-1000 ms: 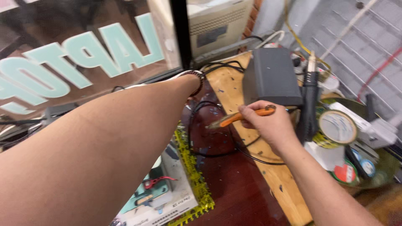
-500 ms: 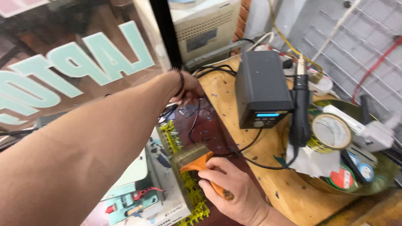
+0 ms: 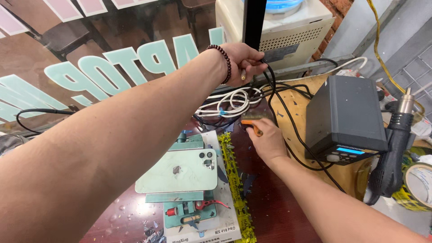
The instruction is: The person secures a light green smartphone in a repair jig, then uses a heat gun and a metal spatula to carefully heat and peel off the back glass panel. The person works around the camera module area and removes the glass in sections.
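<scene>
Two hands work at once: our left hand (image 3: 240, 60) has its fingers clamped on black cables (image 3: 274, 96) at the far edge, while our right hand (image 3: 266, 141) pinches an orange tool (image 3: 250, 124) on the counter (image 3: 270, 211), its long axis running left-right. Its tip is hidden; the phone (image 3: 180, 171) lies nearer, leftward.

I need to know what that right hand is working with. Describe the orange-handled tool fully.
The orange-handled tool is mostly hidden inside the right hand. Only a short stretch of smooth, plastic-looking orange handle shows, lying roughly level above the dark red tabletop, pointing left toward the tangle of white and black cables. A dark part sits at its near end by the thumb. Its working tip cannot be made out. It looks gripped firmly.
</scene>
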Motion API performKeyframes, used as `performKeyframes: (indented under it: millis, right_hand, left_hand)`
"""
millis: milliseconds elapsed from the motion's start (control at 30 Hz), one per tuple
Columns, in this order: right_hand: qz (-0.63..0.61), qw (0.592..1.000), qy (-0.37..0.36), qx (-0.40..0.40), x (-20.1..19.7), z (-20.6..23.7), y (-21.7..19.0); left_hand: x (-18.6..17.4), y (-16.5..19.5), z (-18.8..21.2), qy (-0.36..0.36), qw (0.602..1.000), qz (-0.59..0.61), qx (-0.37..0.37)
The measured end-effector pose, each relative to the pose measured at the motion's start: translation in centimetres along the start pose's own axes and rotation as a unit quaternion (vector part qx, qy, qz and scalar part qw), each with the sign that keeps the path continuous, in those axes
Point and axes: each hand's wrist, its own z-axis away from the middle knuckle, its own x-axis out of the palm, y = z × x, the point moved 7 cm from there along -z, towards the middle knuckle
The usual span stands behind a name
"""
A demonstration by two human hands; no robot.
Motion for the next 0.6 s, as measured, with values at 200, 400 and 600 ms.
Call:
performKeyframes:
  millis: [200,400,600]
  right_hand:
    - [-0.021,0.998,-0.049,0.038,-3.0,4.3,-0.1]
    - [-0.064,0.994,-0.064,-0.066,2.1,-0.3,-3.4]
    - [-0.060,0.989,-0.123,-0.060,-1.3,3.3,0.5]
  left_hand:
    - [-0.3,-1.3,-0.1,-0.019,0.998,-0.061,-0.022]
    - [-0.2,-2.1,0.9,-0.004,0.996,-0.092,-0.015]
    - [0.5,-2.7,1.0,-0.001,0.999,-0.052,-0.013]
